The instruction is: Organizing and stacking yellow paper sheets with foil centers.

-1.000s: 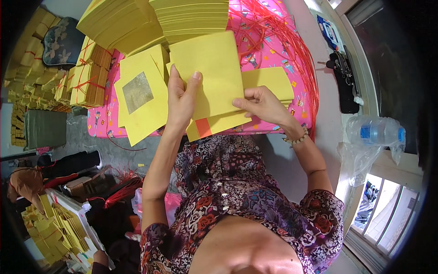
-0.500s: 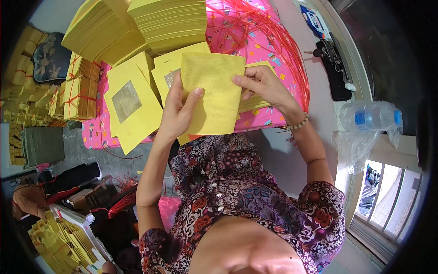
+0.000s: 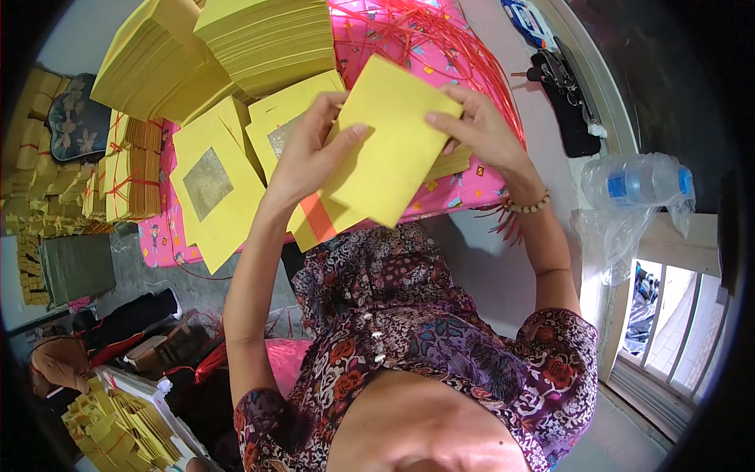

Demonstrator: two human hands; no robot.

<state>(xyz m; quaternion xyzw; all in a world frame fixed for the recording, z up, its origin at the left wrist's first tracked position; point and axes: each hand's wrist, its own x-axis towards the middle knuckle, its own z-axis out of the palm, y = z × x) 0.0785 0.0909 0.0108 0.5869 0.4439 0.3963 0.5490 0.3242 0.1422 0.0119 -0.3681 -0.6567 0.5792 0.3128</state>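
Between my hands is a small stack of yellow paper sheets (image 3: pixel 397 134), tilted, with its edges slightly offset at the lower corner. My left hand (image 3: pixel 318 149) grips its left side, thumb on top and fingers behind. At the upper right edge my right hand (image 3: pixel 481 130) pinches the paper between thumb and fingers. Below my left hand, a yellow sheet with an orange-red strip (image 3: pixel 317 218) juts past the table edge. To the left lies a fanned pile of yellow paper with a silvery square (image 3: pixel 208 185). A second such pile (image 3: pixel 263 118) is partly hidden behind my left hand.
Tall yellow paper stacks (image 3: pixel 267 43) stand at the back of the pink patterned table (image 3: pixel 429 203). Red plastic strips (image 3: pixel 472 47) lie along its far right side. Tied bundles (image 3: pixel 132 177) sit to the left. A plastic bottle (image 3: pixel 641 186) rests on the ledge at right.
The held paper has turned clockwise, shifted right and shows a lower corner sticking out. My left hand has moved slightly up, and the orange-red strip below shows more.
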